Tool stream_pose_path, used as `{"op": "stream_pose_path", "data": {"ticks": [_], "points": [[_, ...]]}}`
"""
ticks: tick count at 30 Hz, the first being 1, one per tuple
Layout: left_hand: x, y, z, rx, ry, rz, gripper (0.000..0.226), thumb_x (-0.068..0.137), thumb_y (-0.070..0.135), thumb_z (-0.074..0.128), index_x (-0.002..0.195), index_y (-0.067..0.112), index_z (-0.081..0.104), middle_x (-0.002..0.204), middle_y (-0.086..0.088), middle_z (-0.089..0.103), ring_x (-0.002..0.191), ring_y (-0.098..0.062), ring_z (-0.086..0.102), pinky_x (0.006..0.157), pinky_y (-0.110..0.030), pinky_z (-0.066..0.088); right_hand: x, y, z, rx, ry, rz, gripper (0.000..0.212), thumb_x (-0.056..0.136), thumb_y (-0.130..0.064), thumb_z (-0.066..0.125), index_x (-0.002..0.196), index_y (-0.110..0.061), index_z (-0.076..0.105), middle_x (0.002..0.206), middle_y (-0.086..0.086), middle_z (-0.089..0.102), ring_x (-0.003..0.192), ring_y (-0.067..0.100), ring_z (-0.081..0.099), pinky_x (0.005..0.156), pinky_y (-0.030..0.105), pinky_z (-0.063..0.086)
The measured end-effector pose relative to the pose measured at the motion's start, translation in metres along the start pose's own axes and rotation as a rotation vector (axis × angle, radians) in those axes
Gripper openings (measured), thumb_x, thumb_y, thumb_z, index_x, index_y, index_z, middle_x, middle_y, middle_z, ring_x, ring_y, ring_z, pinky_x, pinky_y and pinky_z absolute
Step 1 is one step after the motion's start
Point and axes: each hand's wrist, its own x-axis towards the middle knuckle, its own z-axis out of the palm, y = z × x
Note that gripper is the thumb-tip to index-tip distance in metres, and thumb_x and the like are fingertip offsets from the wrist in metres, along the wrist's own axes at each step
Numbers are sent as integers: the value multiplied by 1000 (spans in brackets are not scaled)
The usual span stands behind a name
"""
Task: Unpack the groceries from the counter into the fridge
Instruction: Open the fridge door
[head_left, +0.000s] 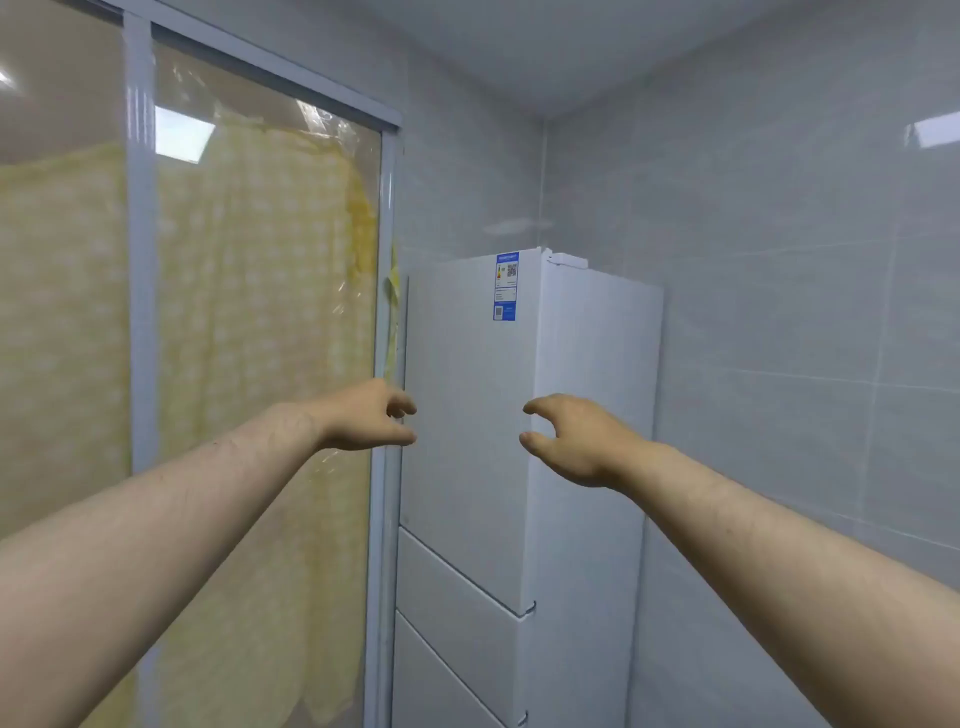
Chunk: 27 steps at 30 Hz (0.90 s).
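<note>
i am holding both bare arms out in front of me, toward the white fridge (467, 338) that is standing in the corner of the room. my left hand (371, 415) is hanging in front of the fridge's left edge, where it is meeting the pale frame of a sliding glass door (260, 312); its fingers are curling loosely with the thumb underneath, and it is grasping nothing. my right hand (576, 439) is hovering in front of the fridge's right front corner, fingers bent in a loose claw with the thumb below, and it is gripping nothing either. i cannot tell whether either hand is touching the fridge. the two hands are facing each other across the upper door, well apart.

the fridge's upper door is sitting closed, and the two drawer fronts (447, 582) below it are sitting closed too. a blue and white label (506, 286) is sticking to the top right of the upper door. behind the glass on my left a yellow checked cloth (249, 364) is hanging. grey tiled walls (779, 312) are running behind the fridge and along my right.
</note>
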Motion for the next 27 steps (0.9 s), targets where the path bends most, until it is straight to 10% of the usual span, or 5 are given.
{"op": "stream_pose_path", "data": {"ticks": [27], "points": [[221, -290, 36, -126, -30, 118, 55, 87, 33, 63, 140, 23, 51, 137, 7, 55, 119, -7, 53, 98, -21, 40, 284, -49, 183, -135, -84, 157, 54, 100, -44, 41, 148, -19, 39, 153, -2, 38, 141, 20, 33, 113, 39, 34]]}}
